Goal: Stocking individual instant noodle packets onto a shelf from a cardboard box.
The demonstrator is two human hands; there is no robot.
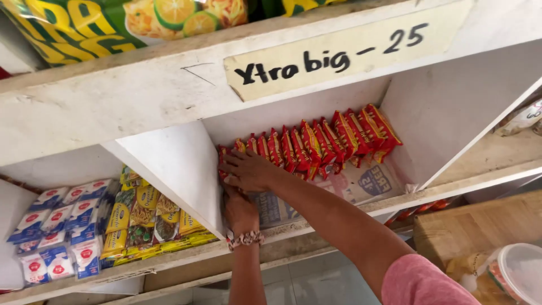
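A row of red snack packets (316, 141) stands on edge in the middle compartment of a white shelf (169, 158). My right hand (248, 169) reaches in from the lower right, pink sleeve at the arm. It lies flat with fingers spread against the left end of the row. My left hand (240, 212), with a patterned band at the wrist, is just below it by the slanted divider. Its fingers are hidden under my right hand. A printed paper sheet (361, 183) lines the compartment floor.
The left compartment holds white-and-blue packets (56, 226) and yellow-green packets (141, 217). Large yellow-green bags (113, 22) lie on the top shelf above a handwritten paper label (339, 53). A wooden surface (474, 226) and a lidded plastic container (516, 271) are at the lower right.
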